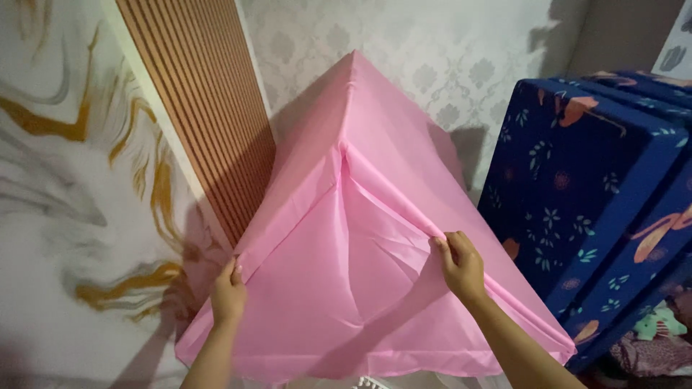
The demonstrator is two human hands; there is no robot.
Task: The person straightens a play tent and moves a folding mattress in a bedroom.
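Observation:
A pink fabric cover (375,144) is draped over a tall peaked frame that leans toward the wall. A loose flap of the same pink cloth (360,274) sags in the middle between two folded edges. My left hand (228,294) pinches the left fold near the wall. My right hand (459,265) grips the right fold where it runs down from the peak. Both forearms reach up from the bottom of the view. What the cloth covers is hidden.
A folded blue mattress with a flower and bird print (598,194) stands at the right. A brown slatted wall panel (202,101) and a marbled white and gold wall (72,180) are at the left. Patterned cloth (659,338) lies at the bottom right.

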